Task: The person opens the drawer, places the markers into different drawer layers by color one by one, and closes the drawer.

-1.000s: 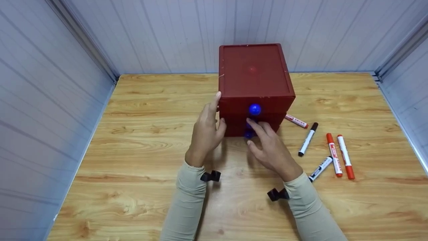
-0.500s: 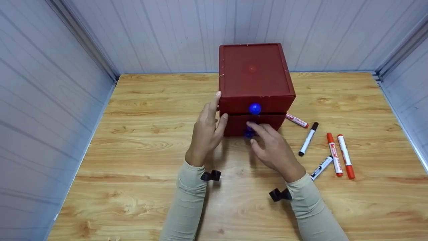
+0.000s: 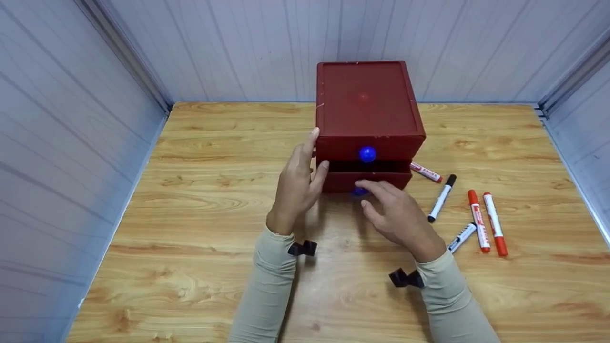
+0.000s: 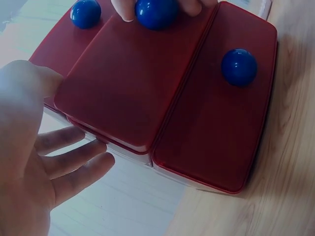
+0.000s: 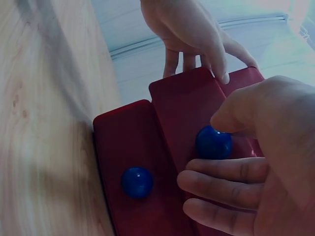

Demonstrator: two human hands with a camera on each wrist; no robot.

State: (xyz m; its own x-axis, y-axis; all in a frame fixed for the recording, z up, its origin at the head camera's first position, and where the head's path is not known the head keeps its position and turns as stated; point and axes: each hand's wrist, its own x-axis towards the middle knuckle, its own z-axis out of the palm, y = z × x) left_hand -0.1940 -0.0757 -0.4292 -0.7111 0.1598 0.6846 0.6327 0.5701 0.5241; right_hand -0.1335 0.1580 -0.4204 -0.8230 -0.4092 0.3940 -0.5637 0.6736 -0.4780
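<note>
A dark red drawer cabinet (image 3: 369, 100) has three stacked drawers, each with a round blue knob. The middle drawer (image 4: 120, 78) sticks out past the top one, leaving a dark gap above its front panel. My right hand (image 3: 398, 216) pinches the middle knob (image 5: 214, 142) between thumb and fingers. On the cabinet's left side rests my left hand (image 3: 298, 183), fingers extended along the wall and thumb at the front corner. The top knob (image 3: 367, 154) and bottom knob (image 4: 238, 67) are untouched. From the head view my right fingers partly hide the middle knob.
Right of the cabinet several markers lie on the wooden table (image 3: 200, 205): a red-capped one (image 3: 426, 172) against the cabinet, a black-capped one (image 3: 442, 197), a red pair including one marker (image 3: 495, 224), and another (image 3: 462, 237) partly behind my right wrist. Pale panel walls (image 3: 248, 47) enclose the table.
The middle drawer has slid out toward me, opening a gap under the top drawer. My right hand has drawn back with its knob; my left hand stays at the cabinet's side.
</note>
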